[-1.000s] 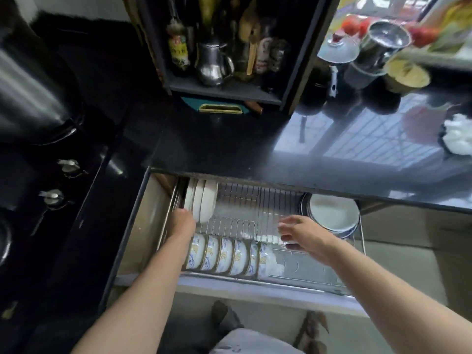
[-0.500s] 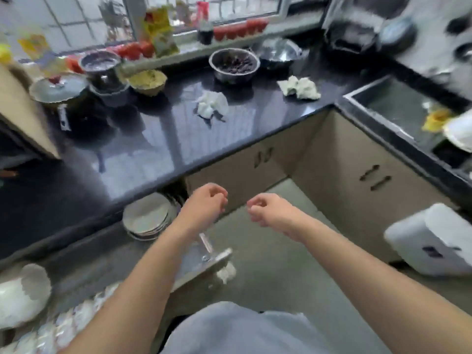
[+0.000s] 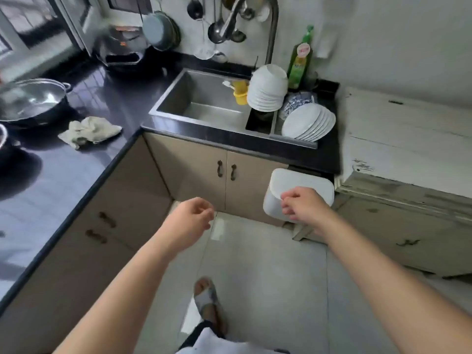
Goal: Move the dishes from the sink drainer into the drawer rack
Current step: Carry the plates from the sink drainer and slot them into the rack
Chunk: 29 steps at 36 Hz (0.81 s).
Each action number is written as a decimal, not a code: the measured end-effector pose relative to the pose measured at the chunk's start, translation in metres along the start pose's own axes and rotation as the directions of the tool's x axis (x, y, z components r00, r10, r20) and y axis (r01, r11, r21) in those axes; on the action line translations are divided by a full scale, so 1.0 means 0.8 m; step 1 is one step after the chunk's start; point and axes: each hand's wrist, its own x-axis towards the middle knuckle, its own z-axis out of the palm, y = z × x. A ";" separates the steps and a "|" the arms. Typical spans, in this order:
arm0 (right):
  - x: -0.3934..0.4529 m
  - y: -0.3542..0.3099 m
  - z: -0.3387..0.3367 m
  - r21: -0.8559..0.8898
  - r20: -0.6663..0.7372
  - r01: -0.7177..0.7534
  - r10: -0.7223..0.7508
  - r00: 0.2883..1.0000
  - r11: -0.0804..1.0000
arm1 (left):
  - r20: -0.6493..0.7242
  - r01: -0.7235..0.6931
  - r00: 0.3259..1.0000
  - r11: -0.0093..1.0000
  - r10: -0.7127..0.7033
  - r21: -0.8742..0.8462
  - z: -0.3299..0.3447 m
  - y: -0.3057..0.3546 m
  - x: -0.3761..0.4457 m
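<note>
Ahead, stacked plates (image 3: 307, 121) in drainer (image 3: 293, 139)

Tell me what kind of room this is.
A home kitchen, most likely: a steel sink with a faucet, stacked white bowls and plates draining beside it, and ladles hanging on the wall.

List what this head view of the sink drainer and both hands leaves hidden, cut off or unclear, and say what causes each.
- Blue patterned dish: mostly hidden behind the stacked bowls and leaning plates.
- Plate count: rims overlap too tightly.
- Drawer rack: outside the frame.
- Pot: cut by the left edge.
- Left hand and right hand: empty, but the palms face away.
</note>
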 end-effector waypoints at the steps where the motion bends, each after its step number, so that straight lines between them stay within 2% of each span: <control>1: 0.018 -0.002 -0.006 -0.033 0.018 -0.007 0.008 1.000 0.999 | 0.016 0.000 1.000 1.000 0.000 -0.002 0.005 0.008 0.022; 5: 0.083 -0.032 -0.028 -0.107 0.065 0.028 -0.021 0.998 0.994 | 0.049 -0.021 0.999 0.999 0.022 -0.027 0.016 0.043 0.097; 9: 0.144 -0.067 -0.074 -0.117 -0.021 0.048 -0.051 0.998 0.992 | 0.134 -0.038 0.990 0.998 0.044 -0.044 0.032 0.103 0.175; 13: 0.184 -0.064 -0.124 -0.150 -0.043 0.059 -0.066 0.997 0.987 | 0.228 -0.088 0.970 0.996 0.082 0.017 0.051 0.157 0.228; 17: 0.224 -0.028 -0.175 -0.202 -0.010 -0.013 0.011 1.000 0.979 | 0.245 -0.099 0.966 0.994 0.083 0.055 0.071 0.199 0.268; 21: 0.295 0.002 -0.214 -0.267 0.017 -0.038 0.044 0.999 0.963 | 0.207 -0.013 0.978 0.999 0.003 0.050 0.098 0.211 0.296; 25: 0.383 -0.004 -0.223 -0.337 0.039 0.052 -0.041 0.998 0.940 | 0.082 0.114 0.990 0.993 -0.111 -0.033 0.141 0.226 0.316; 27: 0.416 -0.009 -0.218 -0.418 0.131 0.133 -0.086 0.988 0.899 | 0.044 0.183 0.983 0.976 -0.179 -0.118 0.168 0.237 0.322; 29: 0.444 -0.015 -0.214 -0.507 0.290 0.266 -0.128 0.948 0.820 | 0.038 0.233 0.972 0.954 -0.230 -0.189 0.194 0.246 0.326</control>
